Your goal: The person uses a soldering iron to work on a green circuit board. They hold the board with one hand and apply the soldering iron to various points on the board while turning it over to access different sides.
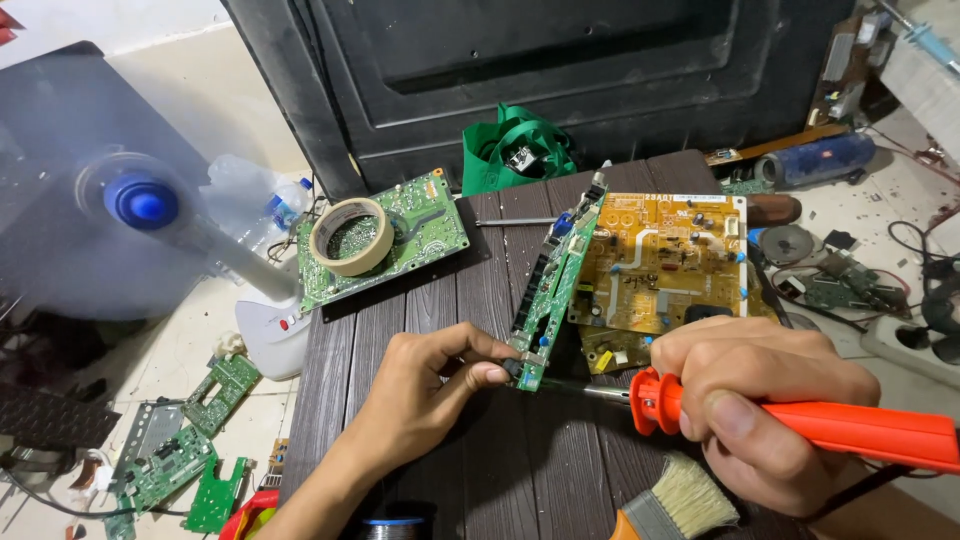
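My left hand (432,390) pinches the near end of a long green circuit board (552,285), which stands on its edge on the dark slatted table (400,330). My right hand (760,400) grips an orange-handled soldering iron (850,428). Its metal tip (590,392) points left and reaches the bottom corner of that board, beside my left thumb. A yellow circuit board (665,255) lies flat just behind the upright one.
A green circuit board (420,225) with a roll of masking tape (352,236) on it lies at the table's far left. A paintbrush (680,500) rests near my right wrist. A spinning fan (140,200) stands left; boards and parts litter the floor. A black panel (560,70) leans behind.
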